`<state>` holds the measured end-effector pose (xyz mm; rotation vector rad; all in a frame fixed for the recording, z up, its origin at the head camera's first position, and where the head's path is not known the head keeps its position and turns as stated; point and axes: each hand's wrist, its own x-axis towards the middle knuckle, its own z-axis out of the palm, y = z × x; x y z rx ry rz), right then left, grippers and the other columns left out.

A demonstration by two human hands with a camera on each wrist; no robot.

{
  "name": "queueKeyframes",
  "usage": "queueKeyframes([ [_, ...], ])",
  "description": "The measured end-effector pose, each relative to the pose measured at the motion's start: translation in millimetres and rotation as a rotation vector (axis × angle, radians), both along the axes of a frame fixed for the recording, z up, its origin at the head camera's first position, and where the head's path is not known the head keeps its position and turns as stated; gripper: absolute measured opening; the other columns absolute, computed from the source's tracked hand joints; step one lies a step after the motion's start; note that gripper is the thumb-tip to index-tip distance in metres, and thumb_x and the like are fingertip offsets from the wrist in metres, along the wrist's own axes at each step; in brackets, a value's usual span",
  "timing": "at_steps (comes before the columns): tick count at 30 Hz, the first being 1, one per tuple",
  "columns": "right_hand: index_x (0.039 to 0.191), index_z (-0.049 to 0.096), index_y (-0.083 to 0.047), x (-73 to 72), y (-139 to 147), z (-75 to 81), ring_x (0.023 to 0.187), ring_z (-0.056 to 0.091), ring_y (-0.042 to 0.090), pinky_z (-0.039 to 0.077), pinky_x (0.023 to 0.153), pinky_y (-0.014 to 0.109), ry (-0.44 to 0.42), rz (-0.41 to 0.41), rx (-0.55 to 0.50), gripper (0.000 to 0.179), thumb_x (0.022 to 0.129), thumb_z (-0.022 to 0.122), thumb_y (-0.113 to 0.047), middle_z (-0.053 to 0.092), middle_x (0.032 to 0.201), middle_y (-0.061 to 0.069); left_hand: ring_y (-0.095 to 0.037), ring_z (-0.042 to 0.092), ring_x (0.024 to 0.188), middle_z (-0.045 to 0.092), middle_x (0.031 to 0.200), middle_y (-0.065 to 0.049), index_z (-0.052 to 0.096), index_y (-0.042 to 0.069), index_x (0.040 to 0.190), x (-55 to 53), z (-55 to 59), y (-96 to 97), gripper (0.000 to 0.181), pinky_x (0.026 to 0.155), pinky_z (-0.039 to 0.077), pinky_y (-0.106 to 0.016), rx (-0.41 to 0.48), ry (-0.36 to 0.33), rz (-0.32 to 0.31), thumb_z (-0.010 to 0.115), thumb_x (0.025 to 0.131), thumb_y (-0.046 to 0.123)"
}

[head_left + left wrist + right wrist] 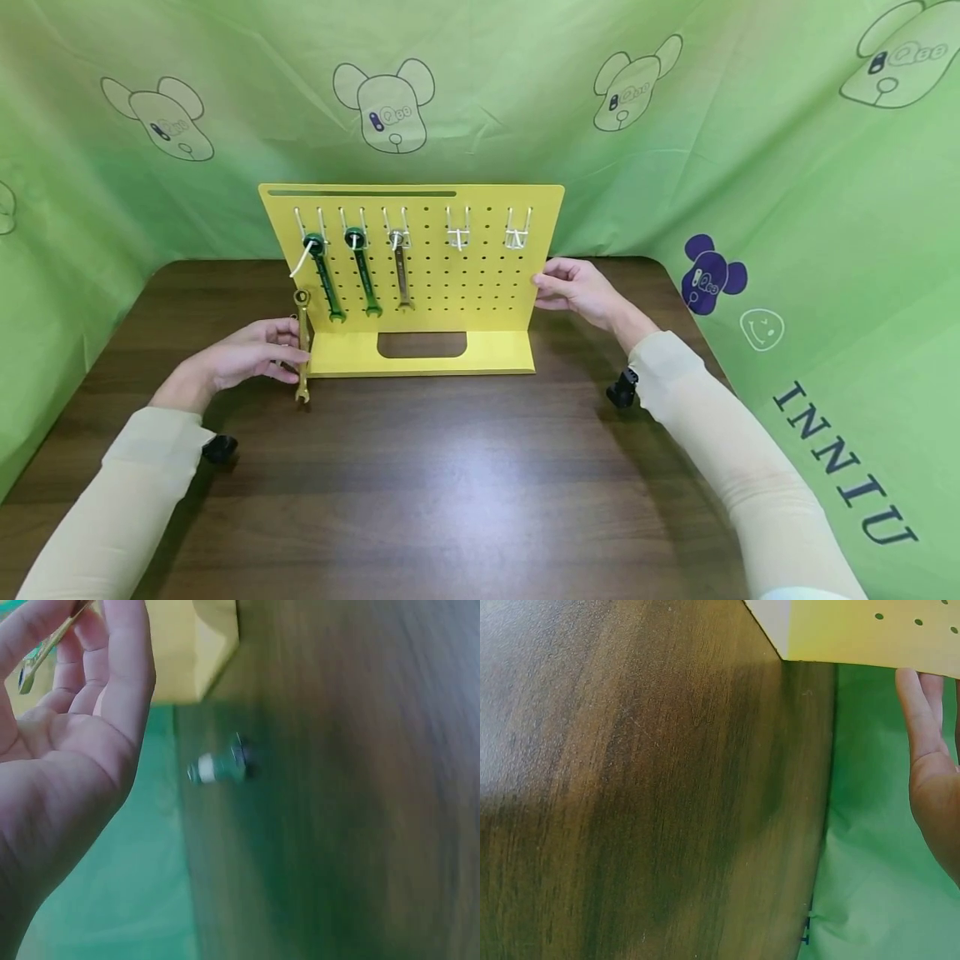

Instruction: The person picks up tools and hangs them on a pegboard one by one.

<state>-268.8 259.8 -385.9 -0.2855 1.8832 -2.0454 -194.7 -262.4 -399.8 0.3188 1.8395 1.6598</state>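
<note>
My left hand (pixel 243 357) pinches a gold ratcheting combination wrench (pixel 303 330) between thumb and fingers, upright beside the left edge of a yellow pegboard stand (pixel 480 292). The wrench's ring end points up and its open end down. In the left wrist view, part of the gold wrench (pixel 46 654) shows past the fingers. At the board's right edge, my right hand (pixel 585 292) grips it with the thumb in front and fingers behind. Two green wrenches (pixel 327 282) and a silver wrench (pixel 401 275) hang from white hooks on the board's left half.
Two white hooks, a middle one (pixel 458 237) and a right one (pixel 517 237), carry no wrench. A blurred green-and-white object (pixel 219 766) appears over the table in the left wrist view. Brown wooden table (pixel 450 483) lies in front; a green printed curtain (pixel 495 100) surrounds it.
</note>
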Motion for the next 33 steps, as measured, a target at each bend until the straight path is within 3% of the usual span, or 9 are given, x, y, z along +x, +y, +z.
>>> queueKeyframes([
  [7, 0.097, 0.065, -0.003, -0.5, -1, -0.6, 0.084, 0.067, 0.023, 0.046, 0.091, 0.053, -0.001, -0.008, -0.001, 0.008, 0.090, 0.064, -0.005, 0.066, 0.092, 0.012, -0.034, 0.063, 0.083, 0.056, 0.091, -0.017, 0.047, -0.004, 0.103, 1.3, 5.8, 35.7, 0.026, 0.082, 0.051, -0.057, -0.027, 0.040, -0.081, 0.065, 0.090, 0.010],
  [14, 0.097, 0.065, -0.003, 0.2, -1, -0.1, 0.084, 0.067, 0.023, 0.042, 0.094, 0.055, -0.008, 0.003, -0.012, 0.007, 0.090, 0.064, -0.005, 0.066, 0.092, 0.011, -0.036, 0.063, 0.085, 0.056, 0.092, -0.018, 0.048, -0.003, 0.099, 5.5, 24.0, 78.4, 0.028, 0.083, 0.050, -0.058, -0.002, 0.046, -0.081, 0.070, 0.088, 0.012],
  [25, 0.096, 0.066, -0.003, 0.6, -1, 0.7, 0.084, 0.067, 0.023, 0.044, 0.093, 0.055, -0.006, -0.010, -0.005, 0.006, 0.090, 0.064, -0.004, 0.067, 0.092, 0.012, -0.042, 0.064, 0.080, 0.056, 0.094, -0.021, 0.052, -0.003, 0.097, 5.8, 66.2, 140.8, 0.027, 0.076, 0.054, -0.055, 0.111, 0.209, -0.104, 0.071, 0.087, 0.012],
  [33, 0.097, 0.065, -0.004, 1.2, 0, 1.4, 0.085, 0.068, 0.023, 0.041, 0.094, 0.056, -0.015, 0.005, -0.019, 0.007, 0.091, 0.063, -0.002, 0.067, 0.093, 0.011, -0.043, 0.062, 0.084, 0.056, 0.096, -0.018, 0.055, 0.000, 0.098, 3.4, 78.7, 172.6, 0.026, 0.076, 0.056, -0.049, 0.116, 0.314, -0.098, 0.073, 0.085, 0.014],
])
